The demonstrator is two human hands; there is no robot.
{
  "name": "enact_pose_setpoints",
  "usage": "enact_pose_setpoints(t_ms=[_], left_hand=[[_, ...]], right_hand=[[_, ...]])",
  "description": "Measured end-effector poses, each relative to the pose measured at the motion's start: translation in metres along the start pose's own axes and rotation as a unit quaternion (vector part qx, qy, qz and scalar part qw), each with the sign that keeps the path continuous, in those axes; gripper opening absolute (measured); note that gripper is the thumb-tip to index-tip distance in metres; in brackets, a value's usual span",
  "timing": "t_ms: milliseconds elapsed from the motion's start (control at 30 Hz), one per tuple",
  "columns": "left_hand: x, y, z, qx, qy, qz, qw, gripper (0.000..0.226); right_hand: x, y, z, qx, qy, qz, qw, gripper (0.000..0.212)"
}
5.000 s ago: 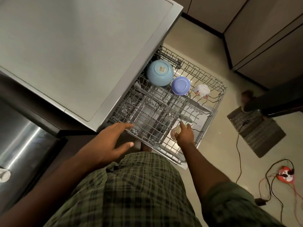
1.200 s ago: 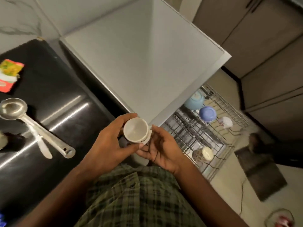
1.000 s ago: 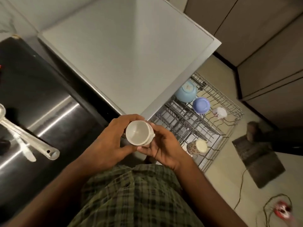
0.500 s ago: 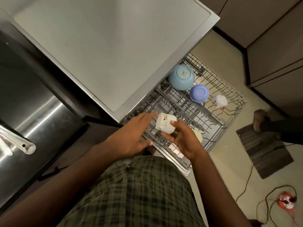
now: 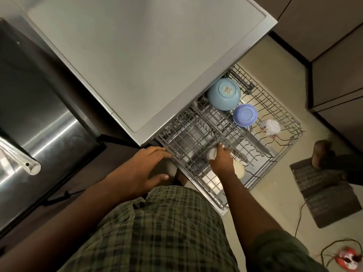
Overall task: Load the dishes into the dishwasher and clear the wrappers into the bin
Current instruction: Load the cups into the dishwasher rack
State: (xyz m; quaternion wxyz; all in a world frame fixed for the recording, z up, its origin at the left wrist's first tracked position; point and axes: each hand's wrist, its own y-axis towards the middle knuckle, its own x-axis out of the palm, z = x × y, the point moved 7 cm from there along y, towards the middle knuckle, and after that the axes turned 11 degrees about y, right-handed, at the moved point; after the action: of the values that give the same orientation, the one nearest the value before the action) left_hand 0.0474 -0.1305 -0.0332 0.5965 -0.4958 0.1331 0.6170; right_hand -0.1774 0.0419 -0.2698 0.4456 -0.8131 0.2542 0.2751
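The wire dishwasher rack [image 5: 282, 152] is pulled out below the counter. My right hand [image 5: 223, 160] is down inside it, shut on a white cup [image 5: 212, 154] that is mostly hidden by my fingers. Another cup [image 5: 240, 169] lies in the rack just right of that hand. Upside down at the rack's far side sit a large light-blue bowl [image 5: 224, 94], a smaller blue bowl [image 5: 245, 114] and a floral white cup [image 5: 270, 127]. My left hand [image 5: 145, 169] hovers open by the rack's near left corner, holding nothing.
A grey countertop [image 5: 141, 55] overhangs the rack's left part. A steel sink [image 5: 35, 122] with a tap spout [image 5: 21, 160] lies to the left. On the floor at right are a striped mat [image 5: 324, 195], someone's foot [image 5: 322, 152] and a red socket with cables [image 5: 346, 260].
My right hand has carried the white cup down from in front of my body into the rack. My left hand let go of the cup and now hangs open by the rack's edge.
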Motion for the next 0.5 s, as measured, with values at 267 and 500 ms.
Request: enact_pose_setpoints(t_ms=[267, 500], left_hand=[[-0.004, -0.026, -0.018, -0.063, -0.006, 0.034, 0.997, 0.055], [-0.005, -0.027, -0.018, -0.065, -0.013, 0.042, 0.997, 0.051]], right_hand=[[0.029, 0.031, 0.022, 0.020, -0.097, -0.035, 0.995, 0.088], [0.029, 0.032, 0.025, 0.046, -0.092, -0.037, 0.994, 0.096]])
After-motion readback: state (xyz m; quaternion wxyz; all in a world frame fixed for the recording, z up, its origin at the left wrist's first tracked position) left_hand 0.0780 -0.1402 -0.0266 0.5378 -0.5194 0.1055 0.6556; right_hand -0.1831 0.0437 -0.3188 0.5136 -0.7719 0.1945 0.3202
